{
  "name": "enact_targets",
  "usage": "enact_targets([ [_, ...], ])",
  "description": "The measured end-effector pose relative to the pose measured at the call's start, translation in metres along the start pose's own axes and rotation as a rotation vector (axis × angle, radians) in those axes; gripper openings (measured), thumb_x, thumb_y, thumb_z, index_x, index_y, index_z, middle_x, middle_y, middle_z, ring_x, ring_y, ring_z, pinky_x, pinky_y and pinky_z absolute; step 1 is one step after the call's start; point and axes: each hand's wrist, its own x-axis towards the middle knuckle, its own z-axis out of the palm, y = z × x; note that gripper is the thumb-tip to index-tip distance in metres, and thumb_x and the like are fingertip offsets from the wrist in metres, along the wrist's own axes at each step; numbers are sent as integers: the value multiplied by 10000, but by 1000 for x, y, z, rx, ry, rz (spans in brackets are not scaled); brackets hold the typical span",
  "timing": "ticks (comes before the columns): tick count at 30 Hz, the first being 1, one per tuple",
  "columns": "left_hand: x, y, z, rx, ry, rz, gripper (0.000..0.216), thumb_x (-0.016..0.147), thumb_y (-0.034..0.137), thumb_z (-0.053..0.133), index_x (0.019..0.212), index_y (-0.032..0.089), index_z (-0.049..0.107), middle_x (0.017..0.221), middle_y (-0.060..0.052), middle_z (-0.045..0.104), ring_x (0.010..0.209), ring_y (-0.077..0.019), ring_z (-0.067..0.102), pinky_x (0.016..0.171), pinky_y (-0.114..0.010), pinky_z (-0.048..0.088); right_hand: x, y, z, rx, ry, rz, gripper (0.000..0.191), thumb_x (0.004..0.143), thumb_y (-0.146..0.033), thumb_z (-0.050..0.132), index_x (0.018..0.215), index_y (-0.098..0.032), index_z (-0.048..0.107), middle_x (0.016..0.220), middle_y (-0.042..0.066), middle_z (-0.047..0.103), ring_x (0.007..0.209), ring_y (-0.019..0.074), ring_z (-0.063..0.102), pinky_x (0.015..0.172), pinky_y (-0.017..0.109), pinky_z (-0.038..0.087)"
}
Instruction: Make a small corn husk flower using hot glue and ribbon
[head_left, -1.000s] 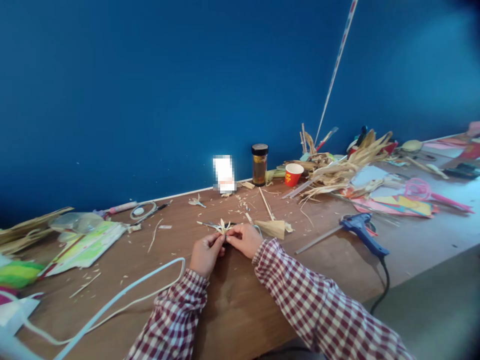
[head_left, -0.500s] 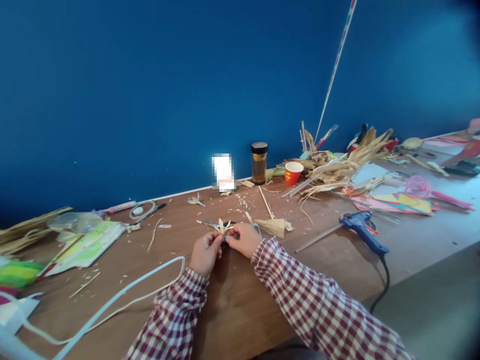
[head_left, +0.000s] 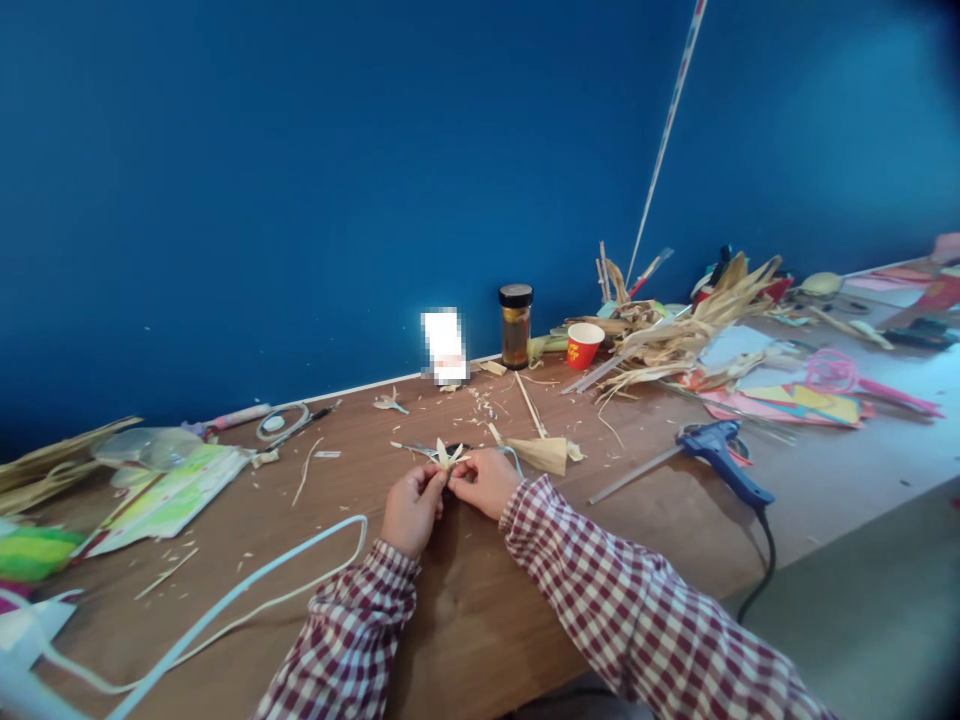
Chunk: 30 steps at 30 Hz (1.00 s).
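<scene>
Between my two hands is a small pale flower with pointed petals, which look like strips of corn husk. My left hand pinches it low down from the left, thumb and fingers pressed together. From the right, my right hand has its fingertips closed on the flower's side; its base is hidden by the fingers. Just behind the hands lie scissors, partly covered. A folded piece of dry husk rests right of my right hand. Farther back on the table sits another small husk flower.
A blue glue gun with a glue stick lies at the right, its cord over the edge. Behind stand a dark-lidded jar, a red paper cup and a husk heap. A white cable crosses the left front; scraps litter the wooden table.
The petals have turned a little and show more openly toward me. Both hands stay almost in place, fingers still closed on the flower. The view has shifted slightly.
</scene>
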Motion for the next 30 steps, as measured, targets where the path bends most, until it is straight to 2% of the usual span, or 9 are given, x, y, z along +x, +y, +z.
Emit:
enact_targets([
  [7, 3, 5, -3, -130, 31, -64, 345, 625, 427, 644, 787, 131, 570, 375, 92, 437, 326, -56, 356, 357, -169, 253, -5, 0, -4, -108, 76, 10, 206, 697, -399, 611, 684, -197, 648, 649, -6, 618, 620, 112, 518, 553, 214, 321],
  [11, 3, 10, -5, -171, 49, -80, 398, 585, 444, 670, 792, 119, 573, 363, 93, 436, 319, -53, 350, 345, -170, 238, -6, 1, -5, -82, 57, 15, 224, 677, -424, 635, 668, -201, 644, 612, -20, 601, 601, 106, 514, 538, 210, 317],
  [14, 3, 11, -6, -170, 38, -77, 408, 568, 455, 680, 775, 122, 568, 355, 93, 434, 312, -54, 352, 342, -172, 252, -3, 2, -4, -32, 93, 19, 257, 689, -442, 619, 676, -185, 637, 605, -13, 593, 582, 103, 505, 527, 208, 321],
  [17, 3, 11, -7, -172, 33, -80, 417, 560, 460, 685, 771, 119, 571, 357, 90, 440, 309, -53, 357, 341, -172, 260, -1, 2, -4, 47, 126, 1, 230, 746, -391, 563, 718, -173, 632, 616, -10, 592, 573, 94, 496, 538, 200, 340],
  [20, 3, 11, -7, -188, 38, -87, 411, 572, 447, 684, 794, 118, 578, 367, 90, 445, 313, -51, 360, 341, -169, 251, 0, 3, -3, 52, 156, 0, 172, 737, -339, 572, 739, -176, 629, 618, -18, 586, 553, 86, 475, 522, 193, 331],
  [30, 3, 11, -8, -182, 69, -132, 404, 557, 417, 700, 801, 116, 587, 377, 92, 448, 313, -43, 343, 336, -168, 226, -2, 2, -5, 10, 163, -1, 207, 740, -385, 569, 740, -189, 638, 614, -17, 589, 549, 91, 471, 516, 199, 321],
])
